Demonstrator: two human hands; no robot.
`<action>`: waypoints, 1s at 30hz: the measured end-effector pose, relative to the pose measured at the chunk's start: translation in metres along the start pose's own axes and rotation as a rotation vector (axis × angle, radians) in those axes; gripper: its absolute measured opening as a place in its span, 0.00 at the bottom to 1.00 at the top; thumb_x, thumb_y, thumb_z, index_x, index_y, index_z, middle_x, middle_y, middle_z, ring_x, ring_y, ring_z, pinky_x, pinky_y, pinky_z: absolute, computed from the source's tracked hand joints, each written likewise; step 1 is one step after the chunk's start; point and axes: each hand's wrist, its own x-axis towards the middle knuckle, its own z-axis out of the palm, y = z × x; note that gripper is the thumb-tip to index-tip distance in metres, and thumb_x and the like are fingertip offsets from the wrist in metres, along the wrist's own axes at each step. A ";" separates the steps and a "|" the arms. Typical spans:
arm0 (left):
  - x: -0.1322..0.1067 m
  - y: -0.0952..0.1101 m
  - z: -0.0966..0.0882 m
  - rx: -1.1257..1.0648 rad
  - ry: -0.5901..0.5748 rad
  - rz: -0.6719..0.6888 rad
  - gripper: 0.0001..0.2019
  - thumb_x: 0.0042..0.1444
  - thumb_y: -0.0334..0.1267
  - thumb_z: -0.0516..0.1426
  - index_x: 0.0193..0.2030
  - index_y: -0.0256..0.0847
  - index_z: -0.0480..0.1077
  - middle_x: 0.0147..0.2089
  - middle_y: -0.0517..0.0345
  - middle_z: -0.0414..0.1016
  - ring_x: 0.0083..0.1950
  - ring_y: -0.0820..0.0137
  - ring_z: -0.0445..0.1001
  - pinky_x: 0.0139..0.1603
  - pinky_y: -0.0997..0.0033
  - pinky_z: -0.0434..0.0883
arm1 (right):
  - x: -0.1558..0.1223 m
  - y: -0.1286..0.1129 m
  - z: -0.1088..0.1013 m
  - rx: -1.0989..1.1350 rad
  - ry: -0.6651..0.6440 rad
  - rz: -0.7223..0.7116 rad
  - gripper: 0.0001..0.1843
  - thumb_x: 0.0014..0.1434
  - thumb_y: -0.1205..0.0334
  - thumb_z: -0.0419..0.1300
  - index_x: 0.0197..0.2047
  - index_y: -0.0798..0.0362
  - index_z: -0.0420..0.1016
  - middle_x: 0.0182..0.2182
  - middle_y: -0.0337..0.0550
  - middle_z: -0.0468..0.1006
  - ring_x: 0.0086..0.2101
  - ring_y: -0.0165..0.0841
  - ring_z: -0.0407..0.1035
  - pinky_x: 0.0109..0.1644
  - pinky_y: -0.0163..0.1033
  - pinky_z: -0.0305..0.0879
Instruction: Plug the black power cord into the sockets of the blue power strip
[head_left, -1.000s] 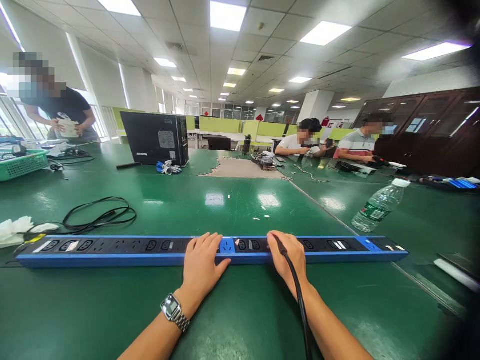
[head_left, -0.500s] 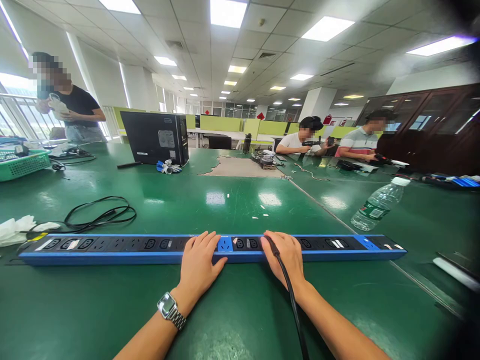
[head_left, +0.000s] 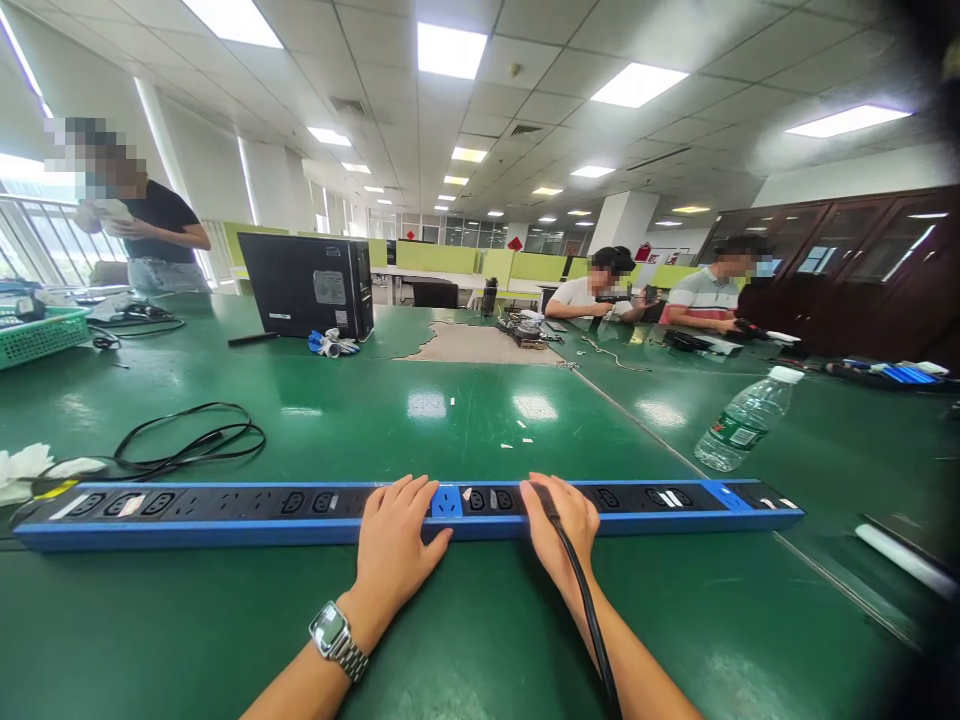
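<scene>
A long blue and black power strip (head_left: pixel 225 505) lies across the green table (head_left: pixel 450 620) in front of me. My left hand (head_left: pixel 394 545), with a metal watch on its wrist, lies flat on the strip near its middle, fingers stretched out. My right hand (head_left: pixel 562 525) is closed on a black plug (head_left: pixel 541 497) that sits at the strip, and its black cable (head_left: pixel 592 620) runs back over my forearm.
A coiled black cable (head_left: pixel 187 445) and white tissue (head_left: pixel 22 470) lie at the left. A water bottle (head_left: pixel 739 420) lies at the right. A computer tower (head_left: pixel 307 285) and a green basket (head_left: pixel 41 335) stand further back. Three people are at the far tables.
My hands and the strip have stayed together; the view has tilted slightly. The person at the far left has straightened up and turned.
</scene>
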 end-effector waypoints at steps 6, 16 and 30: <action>0.000 0.001 0.000 0.006 -0.015 -0.018 0.23 0.52 0.39 0.61 0.56 0.44 0.69 0.58 0.52 0.74 0.60 0.54 0.68 0.60 0.49 0.62 | 0.001 -0.001 0.003 0.042 0.027 0.048 0.23 0.59 0.41 0.53 0.39 0.49 0.80 0.43 0.47 0.81 0.52 0.46 0.67 0.62 0.53 0.43; 0.000 -0.001 0.002 -0.007 -0.029 -0.015 0.23 0.52 0.39 0.62 0.57 0.43 0.68 0.59 0.51 0.73 0.61 0.55 0.68 0.61 0.49 0.61 | 0.004 -0.005 0.001 0.146 0.018 0.151 0.24 0.55 0.38 0.54 0.35 0.47 0.81 0.42 0.46 0.82 0.50 0.47 0.69 0.62 0.54 0.39; 0.001 0.001 -0.002 -0.006 -0.058 -0.041 0.24 0.52 0.39 0.62 0.57 0.42 0.68 0.60 0.51 0.72 0.62 0.55 0.67 0.62 0.48 0.60 | 0.010 -0.023 -0.014 0.773 0.195 0.542 0.20 0.52 0.48 0.57 0.34 0.56 0.80 0.39 0.47 0.82 0.45 0.41 0.71 0.50 0.42 0.63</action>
